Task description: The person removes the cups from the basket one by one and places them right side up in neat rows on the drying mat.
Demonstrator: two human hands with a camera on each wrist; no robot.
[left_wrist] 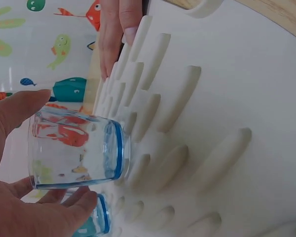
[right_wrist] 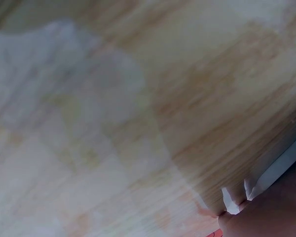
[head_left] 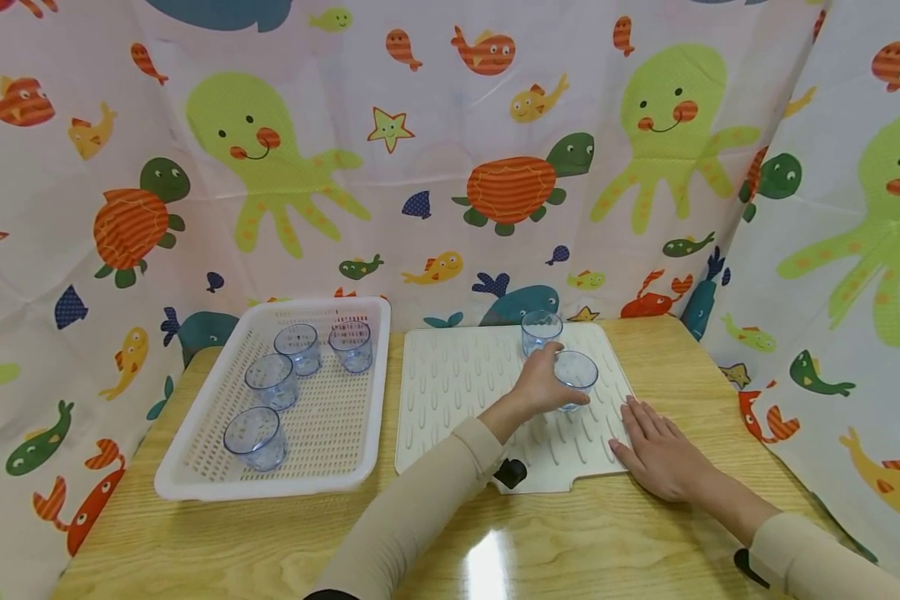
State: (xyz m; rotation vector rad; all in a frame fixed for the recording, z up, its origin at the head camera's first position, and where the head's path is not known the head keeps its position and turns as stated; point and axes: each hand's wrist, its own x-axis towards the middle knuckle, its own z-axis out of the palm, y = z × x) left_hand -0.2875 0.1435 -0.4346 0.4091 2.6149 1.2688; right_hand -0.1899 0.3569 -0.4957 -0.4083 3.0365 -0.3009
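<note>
My left hand [head_left: 538, 387] reaches over the white ridged mat [head_left: 457, 375], its thumb and fingers spread around a clear bluish glass [head_left: 577, 371]. Close up in the left wrist view, the thumb stays slightly apart from the wall of this glass [left_wrist: 79, 148], with the fingers along its other side. Its base is down at the mat's ridges. Just behind stands a second glass [head_left: 542, 323], partly covered by the fingers. My right hand [head_left: 660, 454] lies flat at the mat's right edge, fingers straight. Only a dark part of that hand [right_wrist: 269, 219] shows in the right wrist view.
Left of the mat sits a white perforated basket [head_left: 378, 392] with several similar glasses, including a front one [head_left: 258, 437]. Both stand on a wooden table [head_left: 570, 542]. A curtain [head_left: 420, 167] printed with sea animals hangs behind and along both sides.
</note>
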